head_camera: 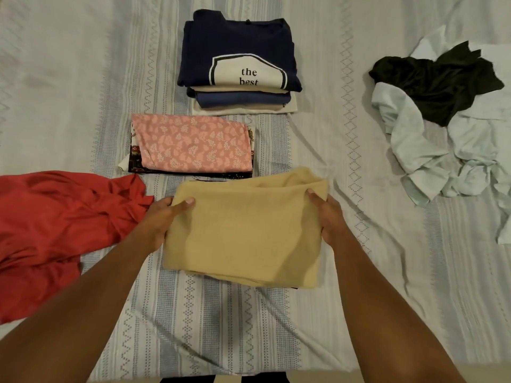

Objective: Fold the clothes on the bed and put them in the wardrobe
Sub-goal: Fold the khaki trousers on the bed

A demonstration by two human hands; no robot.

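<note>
A folded beige garment [246, 233] is held just above the bed in front of me. My left hand [163, 219] grips its left edge, thumb on top. At its right edge my right hand [329, 217] grips it the same way. Beyond it lies a folded pink floral cloth [193, 145] on a dark patterned piece. Farther back stands a stack of folded clothes topped by a navy shirt [235, 51] printed "the best". An unfolded red garment [55, 225] lies at the left. A crumpled heap of a black garment [437, 78] and pale mint clothes [442, 150] lies at the right.
The bed is covered by a white and blue striped sheet [210, 322] with zigzag patterns, wrinkled in places. No wardrobe is in view.
</note>
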